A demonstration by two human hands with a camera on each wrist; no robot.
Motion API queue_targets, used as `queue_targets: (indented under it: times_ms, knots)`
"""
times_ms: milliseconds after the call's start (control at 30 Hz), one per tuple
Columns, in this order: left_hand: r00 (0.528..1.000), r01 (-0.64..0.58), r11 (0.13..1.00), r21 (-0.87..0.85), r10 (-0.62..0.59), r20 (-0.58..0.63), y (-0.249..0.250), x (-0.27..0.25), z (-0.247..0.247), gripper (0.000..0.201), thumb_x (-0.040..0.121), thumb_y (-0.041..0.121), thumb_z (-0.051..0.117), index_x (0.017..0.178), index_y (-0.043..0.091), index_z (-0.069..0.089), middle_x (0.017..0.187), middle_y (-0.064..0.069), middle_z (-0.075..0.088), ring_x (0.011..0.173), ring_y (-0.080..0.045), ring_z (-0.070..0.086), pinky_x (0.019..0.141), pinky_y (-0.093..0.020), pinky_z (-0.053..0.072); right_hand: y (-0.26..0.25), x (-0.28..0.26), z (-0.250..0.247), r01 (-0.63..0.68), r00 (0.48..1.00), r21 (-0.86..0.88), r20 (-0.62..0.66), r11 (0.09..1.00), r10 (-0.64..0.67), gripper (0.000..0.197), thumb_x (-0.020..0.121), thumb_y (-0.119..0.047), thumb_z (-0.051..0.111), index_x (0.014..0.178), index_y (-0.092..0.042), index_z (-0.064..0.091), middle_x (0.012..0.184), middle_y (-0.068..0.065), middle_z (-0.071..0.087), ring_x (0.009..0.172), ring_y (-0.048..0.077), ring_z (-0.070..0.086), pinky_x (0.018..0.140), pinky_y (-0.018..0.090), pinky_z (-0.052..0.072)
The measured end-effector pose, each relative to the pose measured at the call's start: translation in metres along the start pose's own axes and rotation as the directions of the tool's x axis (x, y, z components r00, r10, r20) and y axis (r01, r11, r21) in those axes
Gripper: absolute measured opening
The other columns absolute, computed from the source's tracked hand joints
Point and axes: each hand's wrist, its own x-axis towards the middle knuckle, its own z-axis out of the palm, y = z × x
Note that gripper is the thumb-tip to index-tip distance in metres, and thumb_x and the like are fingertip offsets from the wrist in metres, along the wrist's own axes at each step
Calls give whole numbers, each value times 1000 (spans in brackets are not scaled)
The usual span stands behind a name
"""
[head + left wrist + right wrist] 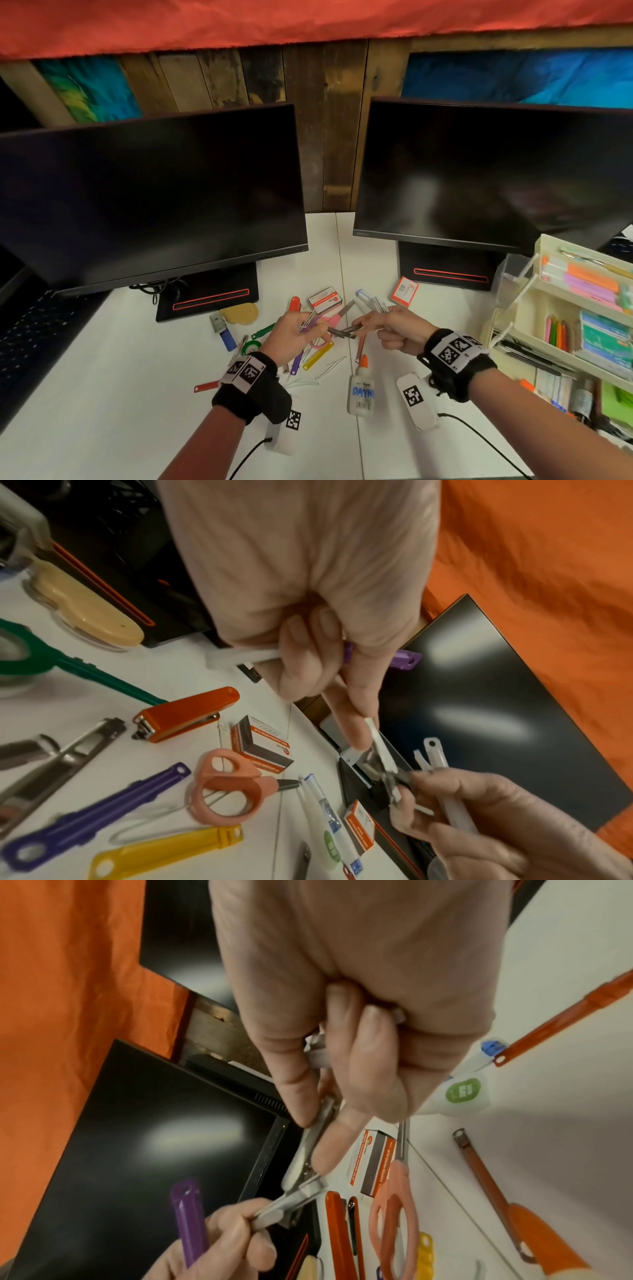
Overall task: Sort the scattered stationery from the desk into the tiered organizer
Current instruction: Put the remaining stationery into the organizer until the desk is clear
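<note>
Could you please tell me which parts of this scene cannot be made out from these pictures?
- Small metal item passed between left hand and right hand: blurred in the wrist views, too small in the head view to identify.
- White strips in the right hand: lower ends hidden by the fingers.
- Tiered organizer: cut off by the head view's right edge.

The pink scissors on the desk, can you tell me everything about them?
The pink scissors have two salmon-pink loop handles that look like plastic and short grey metal blades, which are closed. They lie flat on the white desk, beside a small orange and white box. Neither hand touches them; both hands are busy just above them.
</note>
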Motion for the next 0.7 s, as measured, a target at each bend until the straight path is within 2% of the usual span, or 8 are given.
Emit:
queue_targets:
  times_ms: [100,200,333,433,500,533,600,700]
  knots:
    - [1000,1,1000,-12,-1,-26,4,-4,-4,18,91,16,59,83,21,74,86,10,73,86,3,65,94,-32,46,0,-1,-4,-59,998,92,35,994,56,23,93,-6,48,108,4,61,93,13,71,31,3,21,33,14,17]
    - [998,32,999,-30,-33,-50,11,-11,-4,18,91,13,58,91,5,74,77,11,68,54,5,57,81,-47,46,2,-4,-5,-50,997,71,56,996,46,22,94,-3,46,107,5,62,80,7,72,32,3,22,34,14,17]
    - [996,49,995,-90,-55,-66,15,-15,-1,20,91,12,58,95,-1,72,86,3,68,56,-7,58,84,-54,43,8,-4,0,65,996,21,58,998,-66,22,92,-1,51,108,1,67,80,7,72,35,3,25,35,14,20]
    - [995,35,992,-122,-46,-86,17,-17,3,20,92,11,57,96,-1,72,91,0,68,77,-27,55,84,-49,45,11,-2,5,94,994,45,53,995,-96,24,93,-2,51,112,2,65,78,7,70,37,3,25,35,14,21]
    - [993,29,984,-176,-49,-109,15,-15,5,22,93,11,54,100,-1,71,95,-3,68,73,-36,50,58,-24,52,12,-1,8,104,993,57,53,993,-107,24,93,-2,51,112,0,65,78,6,71,37,3,25,36,14,20]
    - [990,35,977,-211,-63,-124,13,-15,6,22,94,11,53,102,-1,70,94,-5,69,59,-24,51,48,-12,43,13,-1,8,110,992,58,57,992,-113,24,93,-3,51,111,-2,66,79,5,71,37,3,24,36,14,20]
    - [985,53,956,-289,-99,-144,7,-16,8,22,95,13,52,103,3,70,84,-2,71,52,-3,45,47,-9,32,14,0,9,119,990,60,71,991,-123,24,93,-4,52,111,-5,67,82,5,72,38,3,24,36,14,20]
    - [975,80,924,-374,-150,-162,-1,-15,11,22,95,17,53,99,7,71,66,6,68,47,-6,29,46,-16,25,15,-4,13,138,986,69,81,988,-144,23,93,-5,53,108,-8,69,86,5,73,38,4,24,37,14,21]
